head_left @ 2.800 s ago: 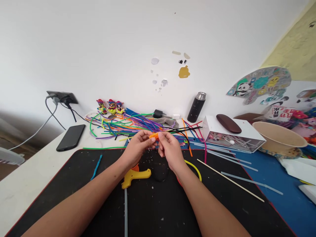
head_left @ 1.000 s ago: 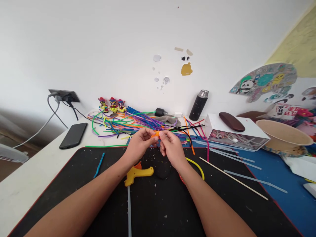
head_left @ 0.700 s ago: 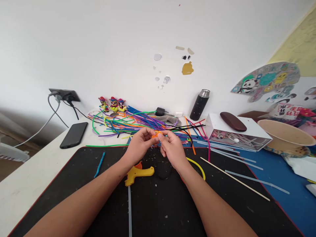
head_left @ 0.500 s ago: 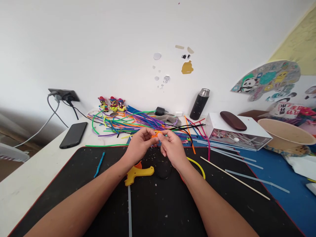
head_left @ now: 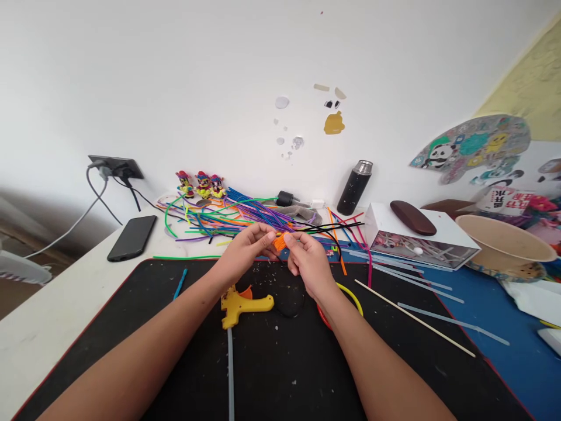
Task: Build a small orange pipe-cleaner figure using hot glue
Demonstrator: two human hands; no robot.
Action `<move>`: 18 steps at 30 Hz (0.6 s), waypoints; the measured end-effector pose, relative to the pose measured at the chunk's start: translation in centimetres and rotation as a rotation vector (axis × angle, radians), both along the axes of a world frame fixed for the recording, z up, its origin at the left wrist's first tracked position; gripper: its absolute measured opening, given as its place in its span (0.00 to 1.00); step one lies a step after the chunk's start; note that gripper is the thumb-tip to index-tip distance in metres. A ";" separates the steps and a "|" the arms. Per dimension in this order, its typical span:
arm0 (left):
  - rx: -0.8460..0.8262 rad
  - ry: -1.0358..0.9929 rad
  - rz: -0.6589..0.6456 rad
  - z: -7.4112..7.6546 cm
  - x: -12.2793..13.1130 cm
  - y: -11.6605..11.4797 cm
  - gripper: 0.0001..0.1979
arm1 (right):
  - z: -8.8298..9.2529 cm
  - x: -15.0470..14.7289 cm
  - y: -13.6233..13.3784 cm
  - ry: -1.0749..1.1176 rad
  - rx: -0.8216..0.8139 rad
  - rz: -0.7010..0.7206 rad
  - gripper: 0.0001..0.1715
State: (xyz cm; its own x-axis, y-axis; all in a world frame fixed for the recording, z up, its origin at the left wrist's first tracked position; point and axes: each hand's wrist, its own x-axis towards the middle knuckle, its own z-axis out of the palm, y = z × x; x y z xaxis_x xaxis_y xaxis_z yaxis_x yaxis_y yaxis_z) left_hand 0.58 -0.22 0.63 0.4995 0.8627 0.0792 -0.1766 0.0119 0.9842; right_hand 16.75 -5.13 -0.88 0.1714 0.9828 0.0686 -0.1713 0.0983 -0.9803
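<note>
Between the fingertips of both hands is a small bundled orange pipe cleaner piece (head_left: 280,242), partly covered by the thumbs. My left hand (head_left: 249,248) pinches it from the left. My right hand (head_left: 309,254) pinches its right side, thumb on top. Below my left wrist lies a yellow glue gun (head_left: 249,304) with an orange trigger and a translucent glue stick (head_left: 231,374) coming out of its back. A pile of coloured pipe cleaners (head_left: 258,210) spreads behind the hands. Left of my left forearm is a twisted blue pipe cleaner (head_left: 180,284).
On the black mat (head_left: 280,362) are a wooden stick (head_left: 414,318) and a yellow and red ring (head_left: 357,298), partly behind my right forearm. Around it are a phone (head_left: 132,238), black flask (head_left: 354,188), white box (head_left: 451,231), beige bowl (head_left: 504,240), several glue sticks (head_left: 453,321) and three figurines (head_left: 202,184).
The orange piece has turned and shows more of its surface between the fingertips. My left hand has shifted slightly. The whole view has tilted a little.
</note>
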 end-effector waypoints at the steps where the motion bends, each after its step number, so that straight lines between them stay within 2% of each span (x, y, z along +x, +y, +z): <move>1: -0.027 -0.007 -0.007 -0.1 0.0 0.1 0.21 | 0.0 0.0 0.0 0.001 0.001 0.001 0.25; 7: -0.131 -0.082 -0.039 -0.6 0.2 -0.1 0.22 | -0.3 -0.1 0.0 -0.005 0.003 0.002 0.25; 18: -0.147 -0.077 -0.010 -0.4 -0.2 0.4 0.25 | -0.3 0.0 0.0 -0.036 -0.015 0.040 0.24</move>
State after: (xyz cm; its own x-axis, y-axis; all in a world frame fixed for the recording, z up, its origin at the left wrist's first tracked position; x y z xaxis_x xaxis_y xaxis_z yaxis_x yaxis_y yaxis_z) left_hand 0.41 0.17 0.27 0.5053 0.8629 -0.0091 -0.2509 0.1570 0.9552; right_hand 16.72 -5.18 -1.17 0.1295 0.9898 0.0589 -0.1393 0.0770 -0.9873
